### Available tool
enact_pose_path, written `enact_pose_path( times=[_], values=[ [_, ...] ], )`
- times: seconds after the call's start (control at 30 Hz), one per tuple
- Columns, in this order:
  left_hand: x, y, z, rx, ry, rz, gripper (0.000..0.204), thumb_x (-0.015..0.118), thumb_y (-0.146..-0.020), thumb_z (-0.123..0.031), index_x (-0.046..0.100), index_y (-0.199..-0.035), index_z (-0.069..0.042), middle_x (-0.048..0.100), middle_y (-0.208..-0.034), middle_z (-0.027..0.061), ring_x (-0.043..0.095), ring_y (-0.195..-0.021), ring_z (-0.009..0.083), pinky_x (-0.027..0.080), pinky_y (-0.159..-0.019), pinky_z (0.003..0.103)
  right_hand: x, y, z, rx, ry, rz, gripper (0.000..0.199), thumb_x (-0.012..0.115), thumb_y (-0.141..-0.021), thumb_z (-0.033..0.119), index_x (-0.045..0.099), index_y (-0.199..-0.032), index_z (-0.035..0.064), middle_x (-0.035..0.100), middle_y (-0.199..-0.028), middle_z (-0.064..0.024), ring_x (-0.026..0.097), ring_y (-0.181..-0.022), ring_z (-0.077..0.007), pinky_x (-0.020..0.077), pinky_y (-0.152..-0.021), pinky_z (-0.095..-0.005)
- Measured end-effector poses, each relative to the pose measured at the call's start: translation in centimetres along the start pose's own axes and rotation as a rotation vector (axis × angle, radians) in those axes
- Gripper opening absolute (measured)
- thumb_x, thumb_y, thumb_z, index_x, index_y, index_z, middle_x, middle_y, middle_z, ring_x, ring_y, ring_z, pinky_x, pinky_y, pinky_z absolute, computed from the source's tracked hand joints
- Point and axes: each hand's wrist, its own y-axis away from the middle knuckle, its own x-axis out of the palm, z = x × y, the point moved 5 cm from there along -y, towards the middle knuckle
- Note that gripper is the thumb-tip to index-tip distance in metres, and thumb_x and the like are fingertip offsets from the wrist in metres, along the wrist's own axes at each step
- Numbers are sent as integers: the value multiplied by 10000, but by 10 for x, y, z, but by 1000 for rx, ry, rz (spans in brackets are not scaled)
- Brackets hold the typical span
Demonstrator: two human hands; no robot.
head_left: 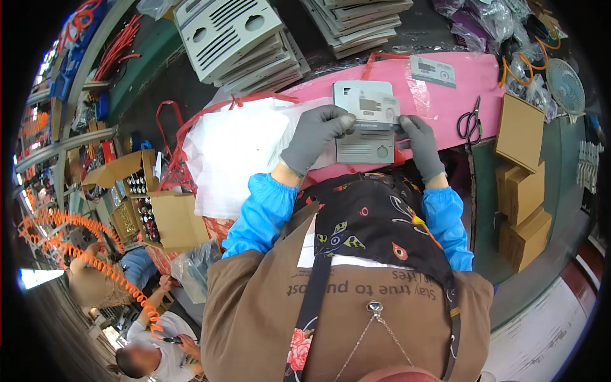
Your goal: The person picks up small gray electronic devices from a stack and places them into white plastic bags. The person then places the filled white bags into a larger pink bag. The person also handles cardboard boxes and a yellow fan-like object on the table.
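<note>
My left hand (pixel 319 135), in a grey glove, pinches the left edge of a thin silvery printed label (pixel 380 109). My gloved right hand (pixel 421 144) has its fingers closed at the label's right edge. The label spans between both hands over a grey metal panel (pixel 364 154) with slots and a round cutout. That panel lies on a pink sheet (pixel 407 99) in front of me, partly covered by the label. From this angle I cannot tell whether the label touches the panel. A similar printed label (pixel 433 71) lies flat on the pink sheet farther back.
Stacked metal panels (pixel 232 38) stand at the back left, with another stack (pixel 356 25) beside them. Black scissors (pixel 471 121) lie right of my right hand, near cardboard boxes (pixel 525 191) and a small fan (pixel 565 86). White sheets (pixel 232 149) lie left; two people sit beyond.
</note>
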Motion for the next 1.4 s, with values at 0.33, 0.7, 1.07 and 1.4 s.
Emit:
enact_pose_path(
  times=[0.33,0.7,1.07,1.4],
  values=[
    [-41,-81,95,-65,-420,-322,342,666,-907,-337,706,-978,-6,705,-788,99,657,-713,184,501,-676,328,-4,-78,-4,-280,871,-177,332,564,-946,393,671,-1022,88,681,-896,-116,670,-845,-282,503,-714,-421],
    [-42,-90,102,-104,-453,-417,318,664,-929,-286,686,-1021,18,671,-794,59,612,-644,114,509,-575,270,9,-85,-16,-306,902,-290,286,562,-943,380,636,-953,103,657,-922,-113,642,-851,-338,488,-722,-465],
    [-44,-94,119,-107,-350,-434,279,680,-928,-255,675,-1027,6,662,-822,45,602,-652,104,510,-583,261,11,-83,-19,-385,785,-332,222,599,-922,302,623,-901,82,624,-876,-109,623,-798,-322,481,-687,-428],
    [-37,-90,106,-165,-237,-430,255,686,-916,-249,674,-970,1,647,-769,36,578,-612,100,491,-558,266,11,-83,-19,-403,764,-336,206,610,-914,281,622,-895,76,616,-868,-106,621,-791,-319,480,-684,-420]
  ],
)
